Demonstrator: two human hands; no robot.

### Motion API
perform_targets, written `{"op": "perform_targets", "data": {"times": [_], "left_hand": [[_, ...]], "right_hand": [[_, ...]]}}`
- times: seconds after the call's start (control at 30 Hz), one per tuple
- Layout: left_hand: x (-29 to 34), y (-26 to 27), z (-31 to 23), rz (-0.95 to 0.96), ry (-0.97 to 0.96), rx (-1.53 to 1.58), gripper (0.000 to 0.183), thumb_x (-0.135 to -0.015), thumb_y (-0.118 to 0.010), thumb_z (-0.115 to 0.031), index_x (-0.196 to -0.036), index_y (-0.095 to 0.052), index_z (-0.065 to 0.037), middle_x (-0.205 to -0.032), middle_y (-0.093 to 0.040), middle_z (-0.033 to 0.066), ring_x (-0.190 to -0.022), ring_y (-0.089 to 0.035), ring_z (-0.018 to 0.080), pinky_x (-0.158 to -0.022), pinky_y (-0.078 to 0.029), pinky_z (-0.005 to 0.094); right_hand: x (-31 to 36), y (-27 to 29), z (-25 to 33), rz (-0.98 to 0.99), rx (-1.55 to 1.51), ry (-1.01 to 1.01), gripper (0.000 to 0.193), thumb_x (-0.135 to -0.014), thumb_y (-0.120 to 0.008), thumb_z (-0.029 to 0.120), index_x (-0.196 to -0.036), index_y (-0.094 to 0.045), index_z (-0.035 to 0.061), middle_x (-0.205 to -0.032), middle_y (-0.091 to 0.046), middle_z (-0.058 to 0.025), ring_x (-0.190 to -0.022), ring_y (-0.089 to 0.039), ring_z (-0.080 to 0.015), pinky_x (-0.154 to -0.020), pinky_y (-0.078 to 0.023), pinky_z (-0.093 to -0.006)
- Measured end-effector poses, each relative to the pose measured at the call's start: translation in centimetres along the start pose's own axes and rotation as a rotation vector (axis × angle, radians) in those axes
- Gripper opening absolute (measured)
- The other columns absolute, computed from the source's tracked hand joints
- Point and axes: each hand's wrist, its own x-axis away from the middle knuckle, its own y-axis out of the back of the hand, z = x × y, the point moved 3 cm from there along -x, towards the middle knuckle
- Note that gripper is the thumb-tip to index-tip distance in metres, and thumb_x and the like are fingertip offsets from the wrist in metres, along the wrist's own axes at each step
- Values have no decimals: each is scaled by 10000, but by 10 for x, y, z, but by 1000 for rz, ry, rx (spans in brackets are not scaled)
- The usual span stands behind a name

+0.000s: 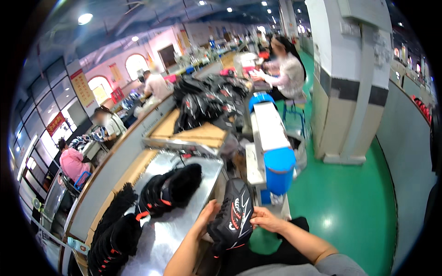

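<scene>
A black shoe upper (235, 216) with white lines and a red and white print is held up in front of me, toe end away from me. My left hand (209, 216) grips its left side, the fingers partly hidden behind it. My right hand (267, 219) pinches its right edge between thumb and fingers. Left of it, on a shiny metal tabletop (159, 244), lies a bundle of black uppers (172, 186) with fuzzy lining and red-orange tabs. Another row of such uppers (115, 244) lies nearer, at the lower left.
Black plastic bags (207, 99) are heaped beyond the metal top, beside cardboard (198, 135). A long white box (271, 126) and a blue bin (279, 170) stand at the right. Past the green floor (340, 207) rises a pillar (345, 92). Several people sit working farther off.
</scene>
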Motion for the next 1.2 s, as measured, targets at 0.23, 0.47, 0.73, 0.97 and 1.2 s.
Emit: {"op": "perform_targets", "data": {"times": [0.23,0.47,0.73,0.97,1.2], "left_hand": [[-44,-102,77,364,-35,522,460,-849,-656,-276,-1241,-531,-71,-1179,-611,38,-1073,-584,187,-934,-466,355],[-78,-129,130,420,153,606,233,-889,-631,-222,-1103,-557,-162,-1125,-617,-22,-1067,-546,160,-975,-380,334],[-101,-154,153,307,246,607,252,-892,-620,-243,-1105,-538,-135,-1157,-592,-1,-1100,-530,180,-988,-391,364],[-93,-172,113,174,284,457,207,-918,-586,-120,-1118,-561,-74,-1136,-597,39,-1088,-533,170,-968,-401,318],[-107,-170,107,208,86,167,331,-876,-620,-33,-1196,-537,-37,-1186,-571,38,-1093,-526,156,-970,-404,311]], "right_hand": [[88,40,-19,-215,193,-177,369,-917,-584,209,-1227,-516,22,-1097,-603,-27,-1003,-538,-112,-897,-433,-303],[82,116,-32,-710,166,-21,292,-929,-573,279,-1021,-572,2,-854,-585,9,-781,-524,-51,-688,-437,-227],[79,149,-46,-913,267,-20,253,-922,-574,231,-841,-578,-9,-684,-526,15,-638,-459,-51,-562,-390,-233],[86,171,-75,-925,-368,23,212,-946,-564,232,-842,-608,52,-746,-573,49,-658,-510,-26,-595,-421,-199],[89,193,-112,-858,-336,181,218,-938,-581,293,-847,-589,95,-773,-556,78,-682,-496,-7,-597,-404,-189]]}}
